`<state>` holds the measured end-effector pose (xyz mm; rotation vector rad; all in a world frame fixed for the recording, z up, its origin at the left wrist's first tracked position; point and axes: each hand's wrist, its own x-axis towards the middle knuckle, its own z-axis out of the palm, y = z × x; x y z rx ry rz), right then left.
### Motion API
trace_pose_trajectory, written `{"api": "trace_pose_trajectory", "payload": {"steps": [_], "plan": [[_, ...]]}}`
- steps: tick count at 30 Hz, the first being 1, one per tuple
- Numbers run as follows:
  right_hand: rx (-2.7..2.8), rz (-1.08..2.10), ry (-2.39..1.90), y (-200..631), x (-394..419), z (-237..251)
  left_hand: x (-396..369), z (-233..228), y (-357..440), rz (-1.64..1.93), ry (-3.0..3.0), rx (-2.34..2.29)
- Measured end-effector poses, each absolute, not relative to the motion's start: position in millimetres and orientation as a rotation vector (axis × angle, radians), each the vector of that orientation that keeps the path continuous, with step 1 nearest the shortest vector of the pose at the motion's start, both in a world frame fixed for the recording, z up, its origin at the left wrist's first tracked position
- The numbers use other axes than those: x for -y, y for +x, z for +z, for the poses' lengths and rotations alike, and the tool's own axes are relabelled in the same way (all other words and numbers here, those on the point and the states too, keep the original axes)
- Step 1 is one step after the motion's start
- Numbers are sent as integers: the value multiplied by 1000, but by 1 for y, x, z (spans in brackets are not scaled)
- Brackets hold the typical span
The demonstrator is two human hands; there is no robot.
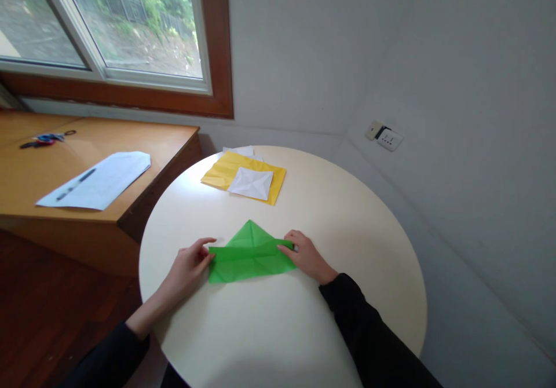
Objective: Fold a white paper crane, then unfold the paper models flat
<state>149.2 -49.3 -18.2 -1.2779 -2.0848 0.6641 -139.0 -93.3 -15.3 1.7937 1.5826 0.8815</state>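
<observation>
A sheet of green paper point(252, 263) lies on the round white table, partly folded: a wide flat band runs across the front and a pointed triangle rises behind it. Creases cross its surface. My left hand point(191, 263) is at the band's left end, thumb and index finger at its upper left corner. At the opposite end, my right hand point(306, 256) pinches the upper right corner, with the thumb on top of the paper and the other fingers curled behind. Farther back lies yellow paper point(221, 171) with a folded white paper square point(252, 183) on it.
The round white table point(347, 220) stands against the wall. More white paper point(238, 150) shows behind the yellow paper. On the wooden desk point(95, 136) at left are white sheets point(117, 174), a pen point(76, 184) and scissors point(47, 139). A wall socket point(390, 139) is at right.
</observation>
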Motion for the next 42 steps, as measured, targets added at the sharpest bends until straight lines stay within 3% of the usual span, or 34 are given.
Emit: {"api": "trace_pose_trajectory", "payload": {"steps": [12,19,27,33,38,42], "plan": [[2503,772,-1031,147,48,5,92,-18,-149,702,1943,-1554],[2498,996,-1349,131,37,29,87,-12,-141,638,1965,-1641],[2375,665,-1340,132,36,7,86,-12,-130,552,2003,-1812],[2197,503,-1257,132,41,-10,89,-20,-126,817,2288,-1862],[2180,113,-1417,130,52,-17,89,-19,-121,534,2671,-1545],[2260,3,-1509,131,58,-20,91,-18,-112,442,2639,-1505]]}}
